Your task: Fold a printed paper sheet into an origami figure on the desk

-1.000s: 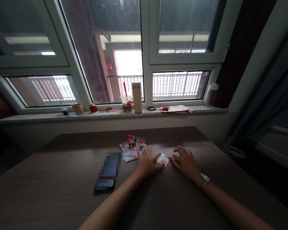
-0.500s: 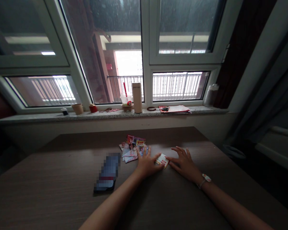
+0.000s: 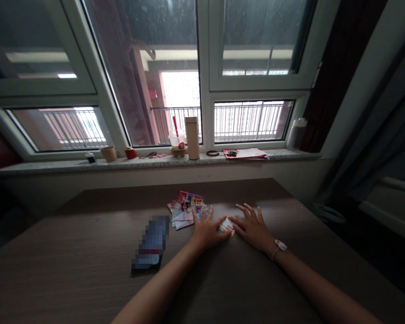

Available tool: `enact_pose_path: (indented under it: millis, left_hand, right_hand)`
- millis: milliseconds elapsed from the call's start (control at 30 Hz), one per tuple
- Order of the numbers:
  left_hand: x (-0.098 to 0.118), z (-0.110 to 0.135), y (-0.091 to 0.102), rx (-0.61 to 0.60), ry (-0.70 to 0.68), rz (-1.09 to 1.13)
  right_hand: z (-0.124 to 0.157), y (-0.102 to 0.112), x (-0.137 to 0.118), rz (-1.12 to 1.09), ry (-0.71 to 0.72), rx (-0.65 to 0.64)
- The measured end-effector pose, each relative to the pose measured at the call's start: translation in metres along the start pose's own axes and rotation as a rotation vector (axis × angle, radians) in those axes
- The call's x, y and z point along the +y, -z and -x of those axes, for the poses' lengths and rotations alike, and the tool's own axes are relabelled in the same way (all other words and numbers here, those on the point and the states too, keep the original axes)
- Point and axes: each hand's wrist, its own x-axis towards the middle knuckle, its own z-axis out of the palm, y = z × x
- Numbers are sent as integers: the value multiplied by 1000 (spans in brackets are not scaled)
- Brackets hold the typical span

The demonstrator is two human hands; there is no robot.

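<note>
On the dark wooden table (image 3: 87,279), my left hand (image 3: 205,229) lies flat with fingers spread, its thumb on the left edge of a small white and red card (image 3: 227,225). My right hand (image 3: 253,227) rests flat on the other side, fingers stretched out, its thumb touching the card's right edge. The card is squeezed between the two hands and mostly covered. A loose pile of colourful cards (image 3: 186,208) lies just beyond my left fingertips. A beaded bracelet (image 3: 278,246) sits on my right wrist.
A dark phone (image 3: 151,243) lies to the left of my left arm. On the windowsill (image 3: 54,165) stand a tall beige flask (image 3: 192,137), a drink cup with a straw (image 3: 177,139), small cups (image 3: 110,153), papers (image 3: 246,153) and a jar (image 3: 296,133).
My right hand has slid left toward my left hand, closing in over the small card, which now shows less. My left hand has stayed where it was.
</note>
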Motion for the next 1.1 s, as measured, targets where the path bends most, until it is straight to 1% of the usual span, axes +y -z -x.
enact_pose_path:
  millis: [167,467,667,800,967,1100]
  left_hand:
    - [1,0,2,14,7,4]
    - [0,1,2,4,15,4]
    - [1,2,7,-23,19,8]
    - [3,3,9,-39,28,12]
    - [4,1,11,-93,36,9]
    - [2,0,11,-94,27,13]
  right_hand:
    - [-1,0,-1,5,3,26]
    - [7,6,7,-25,33,114]
    - [9,8,14,-49,68,162]
    - [10,11,13,-63,66,173]
    - [11,10,14,-66,68,198]
    - [9,7,14,-63,50,212]
